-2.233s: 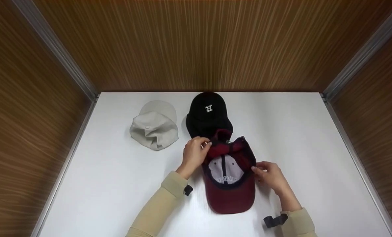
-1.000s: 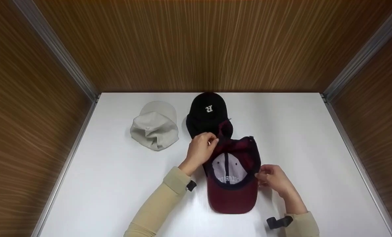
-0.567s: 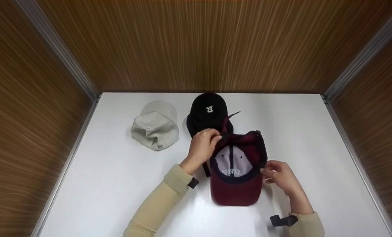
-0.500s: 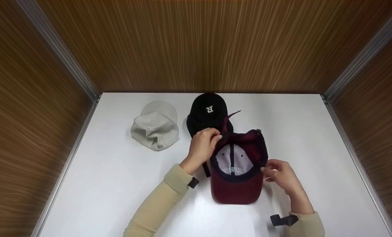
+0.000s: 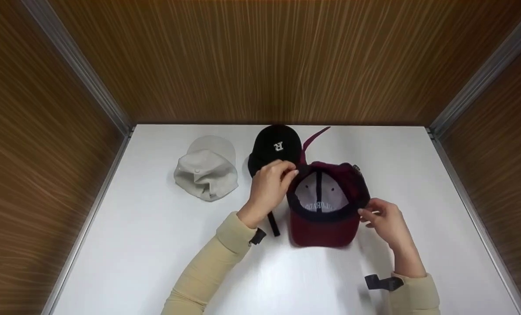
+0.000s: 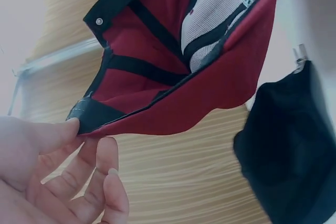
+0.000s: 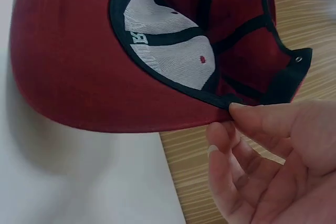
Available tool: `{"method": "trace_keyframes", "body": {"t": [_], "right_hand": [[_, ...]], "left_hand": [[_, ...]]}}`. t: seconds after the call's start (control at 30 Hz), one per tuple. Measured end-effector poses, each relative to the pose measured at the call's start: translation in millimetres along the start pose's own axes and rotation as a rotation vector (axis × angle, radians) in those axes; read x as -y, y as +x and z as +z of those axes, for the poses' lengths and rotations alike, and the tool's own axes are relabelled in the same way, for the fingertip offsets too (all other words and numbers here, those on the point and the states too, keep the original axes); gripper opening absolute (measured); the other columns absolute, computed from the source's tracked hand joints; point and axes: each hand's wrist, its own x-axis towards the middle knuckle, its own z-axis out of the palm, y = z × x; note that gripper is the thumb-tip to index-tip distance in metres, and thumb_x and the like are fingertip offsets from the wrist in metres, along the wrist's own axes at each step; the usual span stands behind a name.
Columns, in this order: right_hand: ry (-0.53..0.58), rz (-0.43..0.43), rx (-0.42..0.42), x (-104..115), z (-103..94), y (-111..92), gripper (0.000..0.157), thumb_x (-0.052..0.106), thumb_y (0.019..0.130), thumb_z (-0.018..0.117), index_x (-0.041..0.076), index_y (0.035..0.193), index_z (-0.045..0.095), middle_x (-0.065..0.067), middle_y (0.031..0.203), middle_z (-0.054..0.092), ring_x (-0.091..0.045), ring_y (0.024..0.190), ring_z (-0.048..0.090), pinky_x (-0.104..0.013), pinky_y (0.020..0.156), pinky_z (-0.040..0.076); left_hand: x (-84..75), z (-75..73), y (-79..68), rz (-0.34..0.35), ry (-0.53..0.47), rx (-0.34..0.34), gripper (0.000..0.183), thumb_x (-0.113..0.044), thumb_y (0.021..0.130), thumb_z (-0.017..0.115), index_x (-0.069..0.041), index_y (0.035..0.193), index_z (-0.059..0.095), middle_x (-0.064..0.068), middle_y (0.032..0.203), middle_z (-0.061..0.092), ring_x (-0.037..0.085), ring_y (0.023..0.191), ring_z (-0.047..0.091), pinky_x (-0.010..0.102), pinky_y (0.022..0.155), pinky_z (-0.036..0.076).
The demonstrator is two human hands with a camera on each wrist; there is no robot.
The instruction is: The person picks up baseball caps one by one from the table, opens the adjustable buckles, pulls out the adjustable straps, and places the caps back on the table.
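Observation:
A dark red baseball cap [image 5: 324,233] is held with its inside facing up and its brim toward me. My left hand [image 5: 269,186] pinches the cap's rear edge; in the left wrist view thumb and fingers grip the dark sweatband corner. At the side near the brim, my right hand [image 5: 387,221] pinches the rim, as the right wrist view also shows. A loose red strap [image 5: 315,139] sticks up from the back of the cap. Behind the left hand lies a black cap [image 5: 277,142] with a white letter, its lower part hidden.
A beige cap [image 5: 205,168], its crown crumpled, lies on the white table [image 5: 124,245] at the left. A black strap [image 5: 273,224] shows below the left hand. Wood-grain panels [image 5: 277,61] enclose the back and sides.
Both hands have moved the red cap away from me and to the right, and its brim has tipped. The red strap now stands out farther. The black and beige caps stay put.

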Motion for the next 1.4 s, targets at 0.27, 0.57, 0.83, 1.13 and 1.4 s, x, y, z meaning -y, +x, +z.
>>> {"method": "trace_keyframes", "body": {"t": [0.27,0.57,0.83,1.13,1.4], "right_hand": [[-0.042,-0.051,-0.075,6.6,-11.4,9.7,0.014,0.0,0.093,0.063,-0.009,0.103,0.065,-0.021,0.097,0.067,-0.011,0.077,0.067,-0.026,0.065,0.057],[-0.109,-0.098,-0.296,-0.7,-10.8,27.6,0.016,-0.003,0.093,0.062,-0.006,0.108,0.067,-0.021,0.099,0.068,-0.001,0.076,0.063,-0.021,0.064,0.055],[-0.098,-0.113,-0.503,-12.8,-6.1,38.4,0.018,-0.004,0.095,0.059,-0.005,0.112,0.066,-0.017,0.103,0.069,-0.001,0.08,0.06,-0.018,0.065,0.054],[0.033,-0.152,-0.596,-35.1,0.0,46.9,0.017,-0.009,0.092,0.059,-0.009,0.109,0.065,-0.017,0.101,0.064,0.005,0.076,0.059,-0.016,0.067,0.053],[0.282,-0.012,-0.398,-34.7,-6.3,34.9,0.026,-0.001,0.098,0.052,-0.01,0.121,0.061,0.005,0.096,0.067,-0.007,0.084,0.068,-0.023,0.077,0.054]], "left_hand": [[-9.3,-4.4,10.2,0.038,-0.018,-0.019,0.013,-0.021,0.094,0.068,-0.01,0.095,0.074,-0.001,0.087,0.069,0.014,0.073,0.063,0.033,0.066,0.051],[-5.1,7.3,16.3,0.107,-0.118,-0.022,0.013,-0.016,0.095,0.066,-0.006,0.095,0.074,0.002,0.087,0.069,0.009,0.071,0.061,0.021,0.065,0.049],[-1.4,16.3,16.7,0.178,-0.188,-0.003,0.007,-0.008,0.094,0.066,-0.004,0.095,0.072,0.004,0.092,0.07,0.009,0.078,0.065,0.014,0.07,0.049],[7.3,35.1,6.2,0.199,-0.159,0.009,0.007,-0.009,0.094,0.067,-0.006,0.096,0.072,0.002,0.094,0.069,0.009,0.083,0.064,0.017,0.073,0.05],[9.8,46.9,-4.4,0.269,-0.167,0.03,0.007,-0.009,0.094,0.066,-0.006,0.097,0.072,0.002,0.095,0.069,0.01,0.085,0.065,0.018,0.075,0.05]]}}
